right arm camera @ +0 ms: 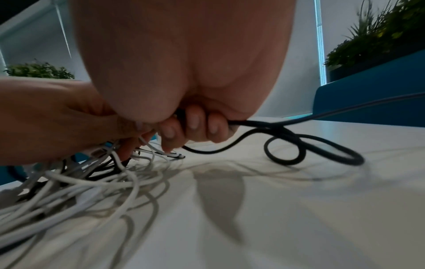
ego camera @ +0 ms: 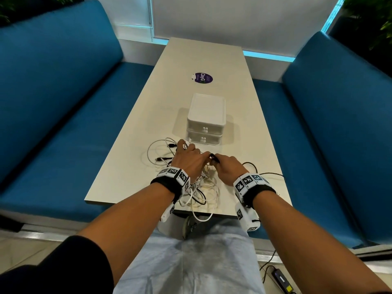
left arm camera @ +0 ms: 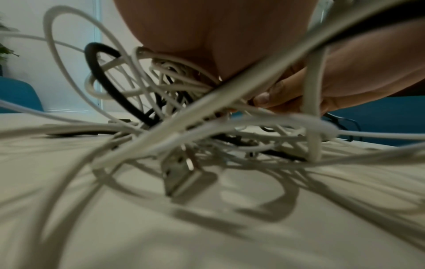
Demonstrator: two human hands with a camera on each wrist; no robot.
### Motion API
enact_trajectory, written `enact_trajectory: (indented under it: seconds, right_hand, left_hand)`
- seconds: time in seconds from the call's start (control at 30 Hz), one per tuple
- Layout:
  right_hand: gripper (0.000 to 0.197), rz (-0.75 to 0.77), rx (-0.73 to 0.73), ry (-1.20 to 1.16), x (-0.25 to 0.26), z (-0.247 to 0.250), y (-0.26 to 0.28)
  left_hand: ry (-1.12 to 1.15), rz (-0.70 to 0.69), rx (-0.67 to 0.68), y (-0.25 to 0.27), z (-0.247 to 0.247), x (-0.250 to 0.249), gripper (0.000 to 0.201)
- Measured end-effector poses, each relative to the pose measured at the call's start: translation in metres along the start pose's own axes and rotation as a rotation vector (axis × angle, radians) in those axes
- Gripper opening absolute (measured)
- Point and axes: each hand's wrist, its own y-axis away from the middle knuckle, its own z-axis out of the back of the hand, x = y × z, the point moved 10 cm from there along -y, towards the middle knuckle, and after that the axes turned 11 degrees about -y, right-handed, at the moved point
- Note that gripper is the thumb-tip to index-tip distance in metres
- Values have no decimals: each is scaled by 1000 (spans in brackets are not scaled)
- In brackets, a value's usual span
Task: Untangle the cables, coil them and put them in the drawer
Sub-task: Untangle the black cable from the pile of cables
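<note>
A tangle of white cables (ego camera: 203, 187) with some black ones lies at the near end of the pale table (ego camera: 148, 124). My left hand (ego camera: 191, 151) curls down into the tangle and grips a bunch of white cables (right arm camera: 110, 156). Just to its right, my right hand (ego camera: 216, 161) has its fingers (right arm camera: 193, 123) curled round a black cable (right arm camera: 287, 138), which loops away to the right on the table. A metal USB plug (left arm camera: 184, 174) hangs low in the tangle. The white two-drawer unit (ego camera: 205, 111) stands just beyond the hands, both drawers closed.
Blue benches run along the left (ego camera: 63, 102) and right (ego camera: 339, 124) of the table. A round purple sticker (ego camera: 203, 78) lies farther up the table. One white cable loop (ego camera: 201, 217) hangs over the near edge. A black power adapter (ego camera: 280, 279) lies on the floor.
</note>
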Motion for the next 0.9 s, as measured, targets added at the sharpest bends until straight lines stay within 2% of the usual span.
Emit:
enact_trajectory:
  seconds: [0.13, 0.3, 0.43, 0.6, 0.67, 0.8, 0.83, 0.9]
  right_hand:
    - [19, -21, -9, 95, -3, 7, 4]
    - [17, -41, -18, 196, -11, 26, 5]
    - [20, -68, -12, 179, -18, 36, 7]
    - [23, -100, -38, 238, -22, 46, 12]
    - [24, -112, -55, 276, -24, 47, 14]
    - [21, -121, -68, 268, -23, 46, 13]
    - [20, -122, -64, 249, -22, 45, 13]
    - [20, -122, -66, 211, -21, 44, 12]
  left_hand:
    - [12, -8, -23, -1, 2, 3, 30]
    - [42, 1, -17, 1, 0, 5, 18]
    - [38, 38, 19, 0, 1, 5, 27]
    - [44, 96, 10, -6, 10, 11, 18]
    - [64, 102, 16, -9, 13, 12, 27]
    - [270, 83, 14, -7, 7, 14, 53]
    - [367, 93, -1, -5, 5, 17, 51]
    - [508, 97, -55, -1, 8, 26, 34]
